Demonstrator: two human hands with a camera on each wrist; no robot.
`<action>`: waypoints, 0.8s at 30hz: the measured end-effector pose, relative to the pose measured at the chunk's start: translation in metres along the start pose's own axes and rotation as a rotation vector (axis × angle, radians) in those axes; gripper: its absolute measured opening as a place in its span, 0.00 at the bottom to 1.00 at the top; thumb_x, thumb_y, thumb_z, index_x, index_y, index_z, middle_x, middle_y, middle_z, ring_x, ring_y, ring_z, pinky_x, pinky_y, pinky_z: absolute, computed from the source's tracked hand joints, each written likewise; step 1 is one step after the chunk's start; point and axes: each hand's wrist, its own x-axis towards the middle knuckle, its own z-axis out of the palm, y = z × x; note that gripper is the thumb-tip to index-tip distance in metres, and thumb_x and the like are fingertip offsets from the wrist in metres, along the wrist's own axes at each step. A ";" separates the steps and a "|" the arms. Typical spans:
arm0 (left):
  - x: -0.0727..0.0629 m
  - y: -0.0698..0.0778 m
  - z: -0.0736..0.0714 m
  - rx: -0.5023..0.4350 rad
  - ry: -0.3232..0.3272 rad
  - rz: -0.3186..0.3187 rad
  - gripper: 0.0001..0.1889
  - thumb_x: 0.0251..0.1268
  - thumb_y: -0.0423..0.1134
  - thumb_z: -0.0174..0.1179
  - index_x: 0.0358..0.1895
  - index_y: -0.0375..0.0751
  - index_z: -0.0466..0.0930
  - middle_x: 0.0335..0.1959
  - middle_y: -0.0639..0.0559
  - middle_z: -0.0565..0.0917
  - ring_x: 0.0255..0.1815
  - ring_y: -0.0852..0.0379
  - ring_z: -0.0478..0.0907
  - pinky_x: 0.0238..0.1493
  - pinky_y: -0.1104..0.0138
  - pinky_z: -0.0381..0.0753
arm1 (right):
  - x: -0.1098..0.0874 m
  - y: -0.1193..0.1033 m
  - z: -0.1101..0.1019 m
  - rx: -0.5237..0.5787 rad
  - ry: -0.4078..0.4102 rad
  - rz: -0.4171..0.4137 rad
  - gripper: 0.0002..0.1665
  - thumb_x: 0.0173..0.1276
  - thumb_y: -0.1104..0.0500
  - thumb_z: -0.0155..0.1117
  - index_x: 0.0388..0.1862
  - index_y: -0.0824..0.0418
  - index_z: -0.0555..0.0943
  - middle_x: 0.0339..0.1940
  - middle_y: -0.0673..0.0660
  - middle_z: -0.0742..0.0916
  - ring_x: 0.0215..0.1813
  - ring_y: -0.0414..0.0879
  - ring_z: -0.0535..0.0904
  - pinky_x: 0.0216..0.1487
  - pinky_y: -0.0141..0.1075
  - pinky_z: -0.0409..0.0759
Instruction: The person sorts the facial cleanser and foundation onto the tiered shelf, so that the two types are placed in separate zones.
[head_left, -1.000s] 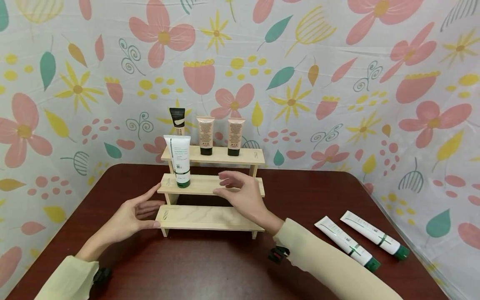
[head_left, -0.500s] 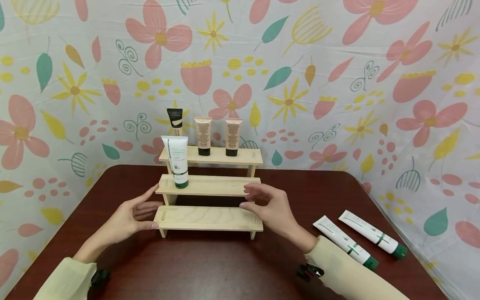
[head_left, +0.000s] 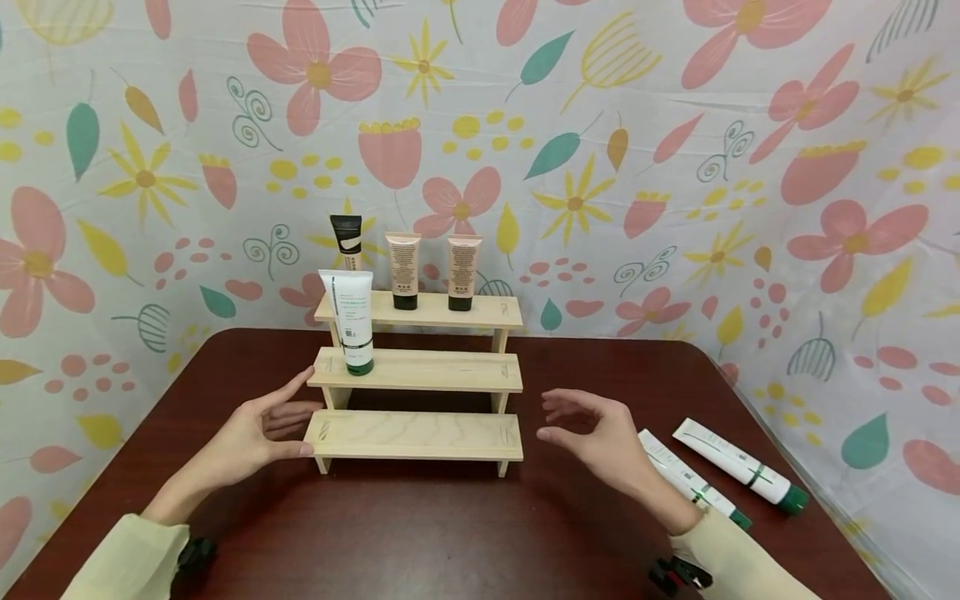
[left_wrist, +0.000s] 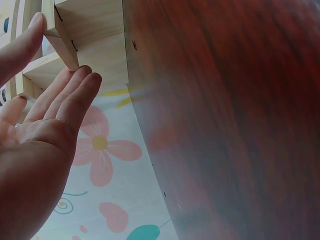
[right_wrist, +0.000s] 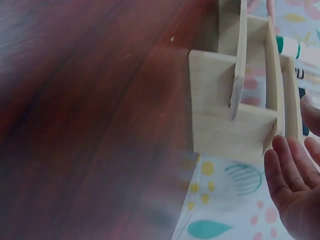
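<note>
A three-step wooden rack (head_left: 416, 435) stands on the table. My left hand (head_left: 243, 442) touches its left end, thumb at the bottom step and fingertips at the side, fingers fairly straight; the left wrist view shows the thumb (left_wrist: 30, 42) against the wood. On the middle step, at the left, a white tube (head_left: 352, 317) stands upright on its green cap. My right hand (head_left: 600, 437) is off the rack's right side, fingers loosely bent and holding nothing. Two white tubes with green caps lie at the right: one (head_left: 738, 462) in full view, another (head_left: 678, 467) partly behind my right hand and forearm.
On the top step stand two beige tubes with black caps, one in the middle (head_left: 404, 268) and one farther right (head_left: 462, 271). A tube with a black top (head_left: 347, 236) is partly hidden behind the white one. A floral cloth (head_left: 570, 275) hangs behind the dark red table (head_left: 420, 533).
My right hand has moved right, from over the middle step to beside the rack, and now covers part of a lying tube. My left hand has stayed at the rack's left end.
</note>
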 end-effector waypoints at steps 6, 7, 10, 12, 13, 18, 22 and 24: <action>0.000 0.001 -0.002 0.001 0.001 -0.009 0.57 0.58 0.30 0.79 0.87 0.48 0.52 0.63 0.30 0.82 0.64 0.40 0.81 0.60 0.51 0.83 | -0.011 0.008 -0.017 -0.036 -0.007 0.018 0.28 0.59 0.61 0.85 0.59 0.49 0.88 0.47 0.45 0.90 0.45 0.47 0.89 0.42 0.38 0.86; 0.000 0.000 -0.002 -0.002 0.003 -0.014 0.57 0.57 0.30 0.79 0.87 0.48 0.53 0.63 0.31 0.82 0.64 0.39 0.80 0.60 0.50 0.82 | -0.012 0.009 -0.020 -0.041 -0.010 0.019 0.28 0.59 0.62 0.85 0.59 0.50 0.87 0.48 0.45 0.90 0.46 0.48 0.89 0.42 0.38 0.87; -0.001 0.001 -0.002 -0.001 0.003 -0.014 0.57 0.57 0.30 0.80 0.87 0.48 0.53 0.63 0.30 0.82 0.64 0.39 0.81 0.60 0.50 0.83 | -0.017 0.014 -0.029 -0.060 -0.016 0.012 0.28 0.60 0.63 0.84 0.59 0.52 0.87 0.47 0.47 0.90 0.45 0.49 0.89 0.41 0.36 0.86; -0.001 0.001 -0.001 -0.002 0.002 -0.010 0.57 0.57 0.30 0.79 0.87 0.47 0.53 0.63 0.30 0.82 0.64 0.38 0.80 0.60 0.49 0.83 | -0.020 0.017 -0.034 -0.069 -0.021 0.005 0.28 0.60 0.64 0.84 0.59 0.54 0.87 0.47 0.49 0.90 0.45 0.51 0.89 0.38 0.35 0.86; -0.001 0.002 -0.001 -0.005 0.002 -0.008 0.56 0.58 0.30 0.79 0.87 0.47 0.53 0.63 0.29 0.81 0.64 0.37 0.80 0.59 0.49 0.83 | -0.021 0.019 -0.037 -0.073 -0.023 0.006 0.27 0.60 0.64 0.84 0.59 0.54 0.87 0.47 0.50 0.90 0.45 0.51 0.89 0.38 0.35 0.86; -0.001 0.003 0.000 -0.013 -0.001 0.000 0.57 0.58 0.30 0.79 0.87 0.47 0.53 0.63 0.29 0.81 0.64 0.35 0.80 0.59 0.48 0.82 | -0.029 0.027 -0.052 -0.078 -0.045 0.013 0.27 0.61 0.65 0.83 0.59 0.56 0.86 0.48 0.51 0.90 0.45 0.52 0.89 0.41 0.34 0.86; -0.001 0.004 0.001 -0.010 -0.002 0.000 0.56 0.57 0.29 0.79 0.87 0.47 0.53 0.63 0.29 0.81 0.64 0.36 0.80 0.59 0.48 0.83 | -0.035 0.031 -0.065 -0.098 -0.056 0.007 0.26 0.61 0.66 0.82 0.59 0.57 0.86 0.46 0.51 0.90 0.43 0.53 0.88 0.44 0.35 0.87; 0.000 0.004 0.001 -0.010 -0.002 0.002 0.56 0.57 0.29 0.79 0.87 0.46 0.53 0.63 0.29 0.82 0.64 0.36 0.80 0.59 0.47 0.83 | -0.038 0.032 -0.071 -0.121 -0.057 0.015 0.26 0.61 0.65 0.82 0.58 0.57 0.87 0.44 0.51 0.91 0.43 0.51 0.88 0.42 0.36 0.87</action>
